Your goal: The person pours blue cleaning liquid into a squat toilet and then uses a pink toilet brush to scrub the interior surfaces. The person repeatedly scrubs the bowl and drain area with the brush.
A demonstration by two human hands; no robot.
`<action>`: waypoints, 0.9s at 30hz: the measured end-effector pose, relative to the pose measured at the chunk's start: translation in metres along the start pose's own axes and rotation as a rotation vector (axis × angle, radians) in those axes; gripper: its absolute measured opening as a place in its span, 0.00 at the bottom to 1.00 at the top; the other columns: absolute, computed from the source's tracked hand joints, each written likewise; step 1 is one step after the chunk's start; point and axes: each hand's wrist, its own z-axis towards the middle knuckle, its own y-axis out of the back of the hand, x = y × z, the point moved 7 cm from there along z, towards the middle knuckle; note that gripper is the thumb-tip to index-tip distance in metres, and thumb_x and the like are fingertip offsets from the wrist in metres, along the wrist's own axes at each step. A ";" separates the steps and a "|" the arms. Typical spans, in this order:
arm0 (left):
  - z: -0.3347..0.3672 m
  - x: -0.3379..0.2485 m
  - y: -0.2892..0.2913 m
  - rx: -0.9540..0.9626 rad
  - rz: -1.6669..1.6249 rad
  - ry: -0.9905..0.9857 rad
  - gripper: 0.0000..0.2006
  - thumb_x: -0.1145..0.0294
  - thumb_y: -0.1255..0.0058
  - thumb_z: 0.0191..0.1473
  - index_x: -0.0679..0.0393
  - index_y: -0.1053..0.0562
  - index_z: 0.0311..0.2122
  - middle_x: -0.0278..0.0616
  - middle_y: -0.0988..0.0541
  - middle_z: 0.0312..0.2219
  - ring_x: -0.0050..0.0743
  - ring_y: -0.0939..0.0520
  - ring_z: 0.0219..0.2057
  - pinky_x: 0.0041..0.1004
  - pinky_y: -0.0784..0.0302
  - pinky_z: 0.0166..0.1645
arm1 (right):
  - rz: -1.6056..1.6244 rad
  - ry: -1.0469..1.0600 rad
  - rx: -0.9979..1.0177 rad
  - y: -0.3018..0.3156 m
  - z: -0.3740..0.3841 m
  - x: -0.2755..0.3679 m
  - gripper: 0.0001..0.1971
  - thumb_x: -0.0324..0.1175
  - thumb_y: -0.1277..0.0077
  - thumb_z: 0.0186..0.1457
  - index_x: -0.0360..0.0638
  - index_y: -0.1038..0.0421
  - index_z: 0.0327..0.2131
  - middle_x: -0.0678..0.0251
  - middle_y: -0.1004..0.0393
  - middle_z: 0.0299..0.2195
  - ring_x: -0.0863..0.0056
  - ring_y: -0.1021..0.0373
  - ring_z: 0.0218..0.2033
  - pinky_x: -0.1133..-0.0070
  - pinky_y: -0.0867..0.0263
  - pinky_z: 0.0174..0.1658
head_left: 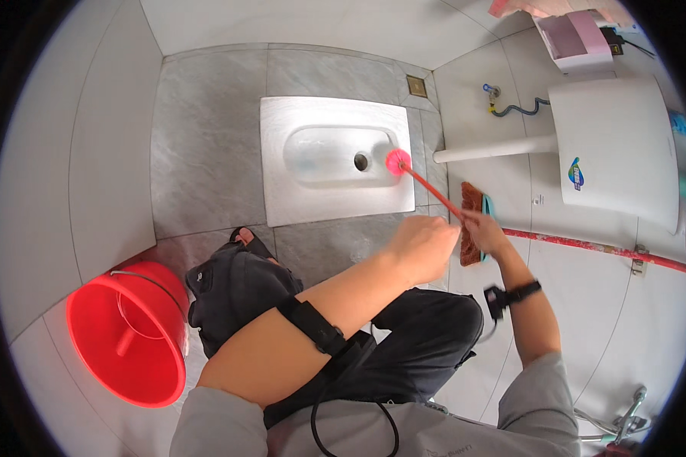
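A toilet brush with a round pink head (398,162) and a red stick handle (432,188) reaches down to the right end of a white squat toilet (339,207). The head lies at the rim of the basin, right of the dark drain hole (361,161). My right hand (483,231) is closed around the upper part of the handle. Close beside it, my left hand (425,245) is closed in a fist. Whether it also grips the stick's end is hidden by its fingers.
At the lower left stands a red bucket (177,293) with a wire handle. A brown-bristled broom head (471,242) rests by the right wall. Above are a white cistern (617,152) and its pipe (499,148). A red pole (587,244) runs along that wall.
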 end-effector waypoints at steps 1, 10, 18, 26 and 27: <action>0.002 0.000 0.001 -0.037 -0.013 -0.017 0.06 0.72 0.47 0.51 0.62 0.26 0.33 0.53 0.21 0.29 0.56 0.18 0.34 0.47 0.23 0.39 | -0.103 0.010 -0.027 0.006 0.022 0.005 0.17 0.38 0.57 0.64 0.50 0.29 0.54 0.56 0.22 0.31 0.55 0.26 0.32 0.62 0.31 0.36; -0.008 0.005 -0.005 0.080 0.067 0.058 0.05 0.72 0.47 0.51 0.62 0.25 0.31 0.53 0.21 0.27 0.57 0.18 0.32 0.48 0.23 0.39 | -0.459 -0.082 0.198 0.016 0.047 0.052 0.15 0.39 0.56 0.63 0.57 0.26 0.51 0.51 0.22 0.40 0.48 0.26 0.41 0.57 0.30 0.45; -0.008 0.001 -0.002 0.038 0.044 0.026 0.05 0.72 0.47 0.50 0.62 0.25 0.31 0.53 0.21 0.28 0.56 0.18 0.33 0.47 0.23 0.39 | -0.491 -0.151 0.343 -0.003 0.047 0.070 0.16 0.35 0.55 0.62 0.51 0.28 0.52 0.51 0.22 0.39 0.49 0.26 0.43 0.60 0.30 0.46; -0.002 -0.005 0.046 -0.156 0.143 0.074 0.06 0.72 0.44 0.44 0.61 0.27 0.27 0.50 0.22 0.22 0.56 0.19 0.28 0.44 0.24 0.33 | 0.041 0.562 0.385 -0.035 0.033 0.222 0.20 0.39 0.48 0.57 0.42 0.28 0.51 0.48 0.23 0.40 0.51 0.26 0.46 0.63 0.31 0.49; -0.002 -0.006 0.052 -0.236 0.061 0.074 0.06 0.72 0.44 0.43 0.61 0.28 0.26 0.50 0.22 0.21 0.56 0.19 0.27 0.44 0.24 0.32 | 0.007 0.532 0.393 -0.043 0.040 0.223 0.20 0.39 0.48 0.57 0.42 0.28 0.51 0.48 0.23 0.41 0.51 0.27 0.46 0.63 0.31 0.49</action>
